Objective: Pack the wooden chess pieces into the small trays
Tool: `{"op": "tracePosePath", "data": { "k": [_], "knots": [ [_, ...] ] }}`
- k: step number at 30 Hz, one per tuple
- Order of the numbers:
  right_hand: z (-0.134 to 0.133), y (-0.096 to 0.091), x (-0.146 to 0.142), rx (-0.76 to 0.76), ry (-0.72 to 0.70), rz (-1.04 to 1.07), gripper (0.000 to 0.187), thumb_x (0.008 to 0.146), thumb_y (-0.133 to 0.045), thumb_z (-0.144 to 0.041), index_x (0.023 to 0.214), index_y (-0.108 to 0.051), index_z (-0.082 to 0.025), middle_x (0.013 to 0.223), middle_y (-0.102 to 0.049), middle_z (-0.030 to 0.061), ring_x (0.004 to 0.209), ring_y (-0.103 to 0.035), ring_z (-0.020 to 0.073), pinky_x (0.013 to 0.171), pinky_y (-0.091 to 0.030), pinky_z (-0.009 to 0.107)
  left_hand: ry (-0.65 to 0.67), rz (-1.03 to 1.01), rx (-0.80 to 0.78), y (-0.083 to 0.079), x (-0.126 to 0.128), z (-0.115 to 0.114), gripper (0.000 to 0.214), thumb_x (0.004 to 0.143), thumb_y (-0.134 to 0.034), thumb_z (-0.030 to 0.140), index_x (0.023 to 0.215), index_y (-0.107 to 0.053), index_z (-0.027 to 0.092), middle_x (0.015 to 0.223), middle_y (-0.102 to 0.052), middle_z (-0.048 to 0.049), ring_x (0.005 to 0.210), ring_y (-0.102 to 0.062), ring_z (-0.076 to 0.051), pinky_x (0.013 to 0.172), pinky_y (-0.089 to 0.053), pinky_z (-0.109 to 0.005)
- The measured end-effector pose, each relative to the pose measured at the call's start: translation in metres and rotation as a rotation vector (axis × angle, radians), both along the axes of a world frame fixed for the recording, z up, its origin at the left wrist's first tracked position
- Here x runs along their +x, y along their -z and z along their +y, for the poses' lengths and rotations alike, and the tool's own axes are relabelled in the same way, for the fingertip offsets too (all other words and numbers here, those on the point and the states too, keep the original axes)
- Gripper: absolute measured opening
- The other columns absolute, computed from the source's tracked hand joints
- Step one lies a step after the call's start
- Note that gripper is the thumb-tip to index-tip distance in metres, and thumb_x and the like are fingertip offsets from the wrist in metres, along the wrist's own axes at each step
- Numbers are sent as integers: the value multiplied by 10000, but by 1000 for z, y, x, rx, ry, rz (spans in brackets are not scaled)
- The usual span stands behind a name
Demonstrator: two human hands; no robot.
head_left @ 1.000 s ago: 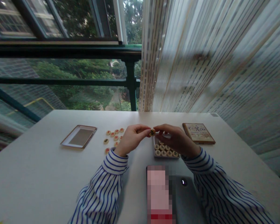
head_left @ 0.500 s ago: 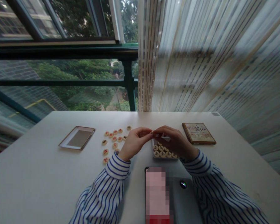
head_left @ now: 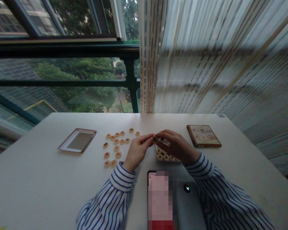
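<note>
Between the fingertips of both hands is a round xiangqi piece (head_left: 155, 139) with a dark marking, its face tipped toward me. My left hand (head_left: 138, 152) pinches it from the left, and my right hand (head_left: 176, 145) grips it from the right. Under my right hand sits a shallow box (head_left: 169, 160) with rows of pieces marked in black; its far side is partly hidden by that hand. Left of my left hand, loose pieces (head_left: 116, 148) lie scattered on the white table, most with red characters and a few with black.
A framed lid or tray (head_left: 78, 141) lies at the left of the white table (head_left: 33, 179). At the right is a decorated case (head_left: 204, 135). Close to me are a phone with a blurred screen (head_left: 159, 198) and a grey device (head_left: 190, 207) with a small lit display.
The pinched piece has turned so its marked face shows. My left hand has dropped slightly, uncovering loose pieces beside it. The view has shifted a little.
</note>
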State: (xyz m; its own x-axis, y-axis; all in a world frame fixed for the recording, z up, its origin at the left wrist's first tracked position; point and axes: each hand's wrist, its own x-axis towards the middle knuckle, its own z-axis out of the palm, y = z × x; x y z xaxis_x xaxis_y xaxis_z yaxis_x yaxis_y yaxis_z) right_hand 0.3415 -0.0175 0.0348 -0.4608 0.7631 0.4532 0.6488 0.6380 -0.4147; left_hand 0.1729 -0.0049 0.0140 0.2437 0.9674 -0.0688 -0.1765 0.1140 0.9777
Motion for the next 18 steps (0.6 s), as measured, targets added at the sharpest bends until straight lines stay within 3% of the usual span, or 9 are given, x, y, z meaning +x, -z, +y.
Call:
{"op": "tracePosePath", "data": {
  "k": [7,12,18],
  "knots": [
    [3,6,3,-26,-2,-110,223,835,-522,-294,1022,-580,-187,899,-625,66,795,-568,150,727,-438,286,-86,-58,-22,22,6,-4,265,659,-690,294,863,-669,127,817,-687,-66,739,-612,-130,723,-490,-261],
    [6,9,7,-46,-7,-160,238,831,-527,-306,1028,-589,-187,898,-638,63,795,-575,158,731,-433,293,-80,-49,-32,27,10,-5,274,666,-679,308,870,-670,125,839,-688,-77,763,-621,-146,744,-495,-279],
    [10,9,11,-97,-25,-191,202,827,-521,-271,990,-605,-186,867,-648,58,773,-586,148,722,-432,277,-85,110,63,38,10,-3,268,731,-602,331,909,-668,142,851,-689,-70,797,-629,-169,762,-502,-311]
  ]
}}
